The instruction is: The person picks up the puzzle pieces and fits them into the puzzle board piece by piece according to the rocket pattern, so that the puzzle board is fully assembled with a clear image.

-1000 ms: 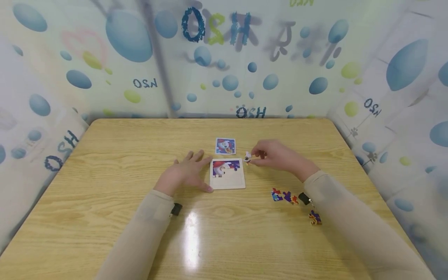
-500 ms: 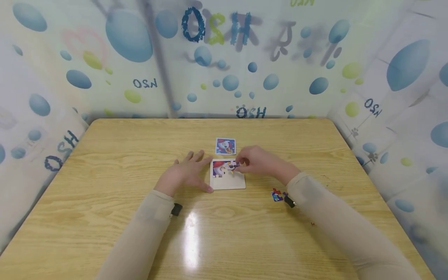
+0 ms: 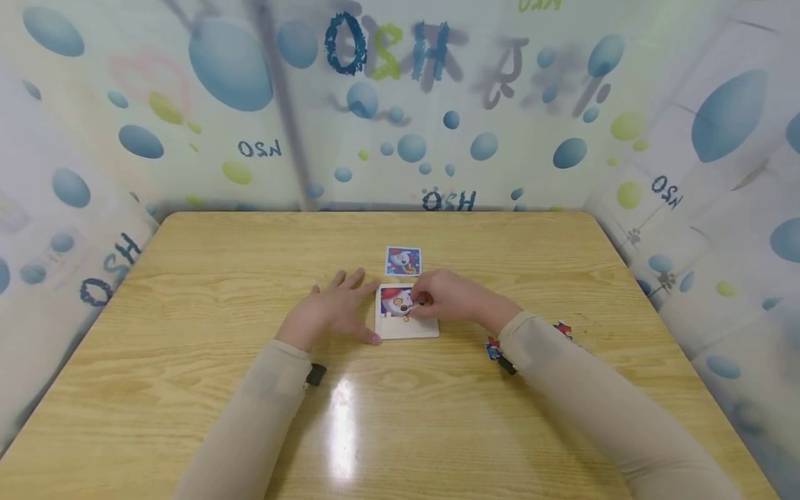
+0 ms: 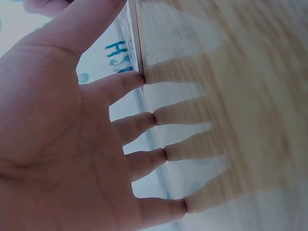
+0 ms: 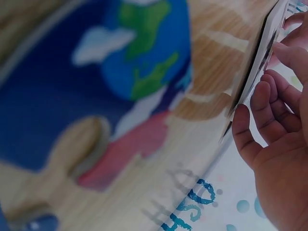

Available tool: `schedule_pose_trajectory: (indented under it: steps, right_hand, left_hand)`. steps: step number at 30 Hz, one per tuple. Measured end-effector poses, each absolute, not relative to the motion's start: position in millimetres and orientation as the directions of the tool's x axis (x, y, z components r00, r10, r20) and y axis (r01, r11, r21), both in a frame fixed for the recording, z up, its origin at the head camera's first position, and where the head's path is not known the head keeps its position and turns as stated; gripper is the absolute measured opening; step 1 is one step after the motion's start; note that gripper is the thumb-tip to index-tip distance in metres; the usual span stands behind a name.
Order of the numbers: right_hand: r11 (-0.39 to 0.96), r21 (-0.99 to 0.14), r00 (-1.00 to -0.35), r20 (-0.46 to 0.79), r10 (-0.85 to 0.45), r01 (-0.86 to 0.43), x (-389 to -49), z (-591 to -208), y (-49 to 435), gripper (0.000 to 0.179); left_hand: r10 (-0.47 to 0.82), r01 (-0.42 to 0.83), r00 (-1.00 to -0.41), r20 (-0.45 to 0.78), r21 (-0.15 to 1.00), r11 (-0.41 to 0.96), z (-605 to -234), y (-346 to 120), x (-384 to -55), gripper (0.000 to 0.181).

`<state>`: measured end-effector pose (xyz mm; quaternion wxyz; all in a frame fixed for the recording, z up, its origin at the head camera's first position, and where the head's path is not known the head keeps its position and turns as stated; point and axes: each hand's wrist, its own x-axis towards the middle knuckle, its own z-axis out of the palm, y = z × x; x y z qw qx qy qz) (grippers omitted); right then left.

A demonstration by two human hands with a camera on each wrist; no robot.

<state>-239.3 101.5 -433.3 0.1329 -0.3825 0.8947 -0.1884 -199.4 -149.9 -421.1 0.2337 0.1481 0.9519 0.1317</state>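
Note:
A square white puzzle tray [image 3: 396,329] lies in the middle of the table, partly filled along its upper part with a cartoon picture. My left hand [image 3: 337,305] rests at its left side with spread fingers, thumb and fingertips along the edge; the left wrist view shows those fingertips on the tabletop. Over the tray, my right hand [image 3: 453,298] pinches a puzzle piece [image 3: 407,310] with white, dark and yellow parts, at the filled area. Its fingers cover the tray's upper right. In the right wrist view, the piece is hidden by the right hand [image 5: 284,149].
A small picture card [image 3: 403,261] lies just behind the tray. Loose puzzle pieces [image 3: 493,347] lie to the right, partly under the right forearm, with another red and blue piece [image 3: 563,329] beyond it. Patterned curtains [image 3: 375,167] surround the wooden table [image 3: 250,243].
My right hand has carried the puzzle piece leftward from beside the tray onto it, then slightly down and left against the filled area. The left hand has stayed in place.

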Motion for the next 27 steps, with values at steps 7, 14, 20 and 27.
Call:
schedule_pose_trajectory:
  steps: [7, 14, 20, 27]
  right_hand:
    - [0.628, -0.417, -0.662, -0.081, -0.745, -0.657, -241.2, -436.6, 101.7, 0.017]
    - [0.615, -0.408, -0.649, -0.067, -0.758, -0.675, -241.6, -435.0, 98.4, 0.020]
    - [0.612, -0.382, -0.635, -0.078, -0.768, -0.693, -241.4, -434.8, 94.3, 0.020]
    - [0.629, -0.382, -0.648, -0.097, -0.756, -0.677, -241.5, -436.8, 92.9, 0.021]
  left_hand:
    - [0.345, 0.226, -0.847, -0.404, 0.312, 0.923, -422.1, -149.8, -201.3, 0.116]
    - [0.344, 0.225, -0.847, -0.405, 0.313, 0.923, -421.7, -149.7, -200.7, 0.116]
    - [0.344, 0.229, -0.846, -0.407, 0.305, 0.924, -421.8, -149.8, -201.7, 0.116]
    - [0.343, 0.224, -0.845, -0.410, 0.311, 0.924, -422.1, -149.5, -201.8, 0.115]
